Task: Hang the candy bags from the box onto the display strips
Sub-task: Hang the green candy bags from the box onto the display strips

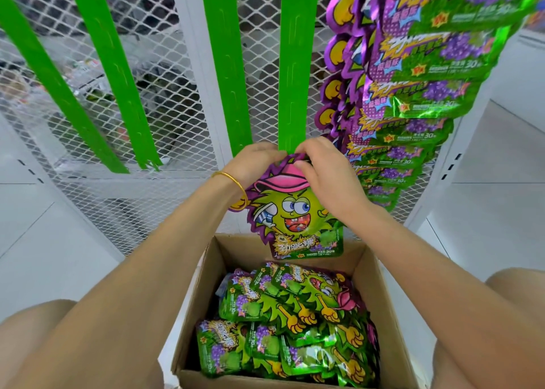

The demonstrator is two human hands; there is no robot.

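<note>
We pinch the top edge of the glossy green-and-purple cartoon candy bag (295,211) with our left hand (253,164) and right hand (327,176), both equally near. The bag hangs lengthwise over the open brown cardboard box (203,300). Its top meets the lower end of the bright green plastic display strip (293,64) directly above, though the hook is probably hidden behind our fingers.

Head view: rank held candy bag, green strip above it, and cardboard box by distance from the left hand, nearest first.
1. Held candy bag: its top edge is in the grip of the left hand.
2. Green strip: its lower end is just beside the fingers.
3. Cardboard box: below, under the bag.
</note>
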